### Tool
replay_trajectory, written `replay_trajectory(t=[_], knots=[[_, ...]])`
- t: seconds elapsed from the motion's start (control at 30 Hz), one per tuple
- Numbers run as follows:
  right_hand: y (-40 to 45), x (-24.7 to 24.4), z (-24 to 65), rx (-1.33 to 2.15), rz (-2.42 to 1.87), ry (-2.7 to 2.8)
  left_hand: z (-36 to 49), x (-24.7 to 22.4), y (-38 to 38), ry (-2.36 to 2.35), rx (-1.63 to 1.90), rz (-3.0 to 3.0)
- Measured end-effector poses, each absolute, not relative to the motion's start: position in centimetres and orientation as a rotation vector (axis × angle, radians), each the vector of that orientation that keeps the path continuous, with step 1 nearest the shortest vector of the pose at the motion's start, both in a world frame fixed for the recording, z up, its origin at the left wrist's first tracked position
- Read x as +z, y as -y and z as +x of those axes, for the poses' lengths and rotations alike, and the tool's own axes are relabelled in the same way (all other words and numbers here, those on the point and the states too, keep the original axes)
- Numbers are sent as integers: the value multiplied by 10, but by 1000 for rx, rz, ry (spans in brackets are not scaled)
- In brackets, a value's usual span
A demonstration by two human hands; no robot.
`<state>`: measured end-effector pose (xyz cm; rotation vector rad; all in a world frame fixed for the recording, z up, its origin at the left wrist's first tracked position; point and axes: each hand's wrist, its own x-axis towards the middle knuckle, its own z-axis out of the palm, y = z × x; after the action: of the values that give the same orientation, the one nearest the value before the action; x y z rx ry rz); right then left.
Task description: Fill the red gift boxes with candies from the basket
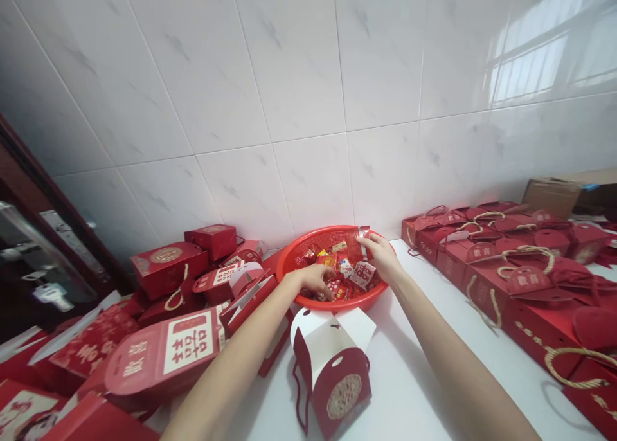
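Observation:
A red plastic basket (288, 259) holds wrapped candies (343, 291) in red, white and yellow. Over its right side, my right hand (379, 254) pinches a red, partly clear candy packet (357, 245). My left hand (314, 280) reaches into the left front of the basket, fingers curled down among the candies; whether it grips one is hidden. Just in front of the basket stands a red gift box (340, 389) with its white-lined flaps spread apart and a dark red cord at its side.
Red boxes, some opened and some closed, lie in a heap (168, 357) on the left. Rows of closed red boxes (506, 280) with rope handles line the right. A cardboard carton (552, 197) sits at the far right, and a tiled wall (313, 107) rises behind the white table (409, 377).

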<state>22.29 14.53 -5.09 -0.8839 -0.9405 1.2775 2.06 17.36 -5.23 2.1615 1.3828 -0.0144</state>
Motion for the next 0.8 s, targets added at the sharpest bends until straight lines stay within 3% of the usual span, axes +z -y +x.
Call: replay_trajectory(t=[0.37, 0.8], knots=[[-143, -49, 222, 1276, -861, 980, 15, -56, -174, -1390, -164, 1974], [-139, -42, 225, 1434, -744, 988, 23, -37, -163, -1054, 817, 1792]])
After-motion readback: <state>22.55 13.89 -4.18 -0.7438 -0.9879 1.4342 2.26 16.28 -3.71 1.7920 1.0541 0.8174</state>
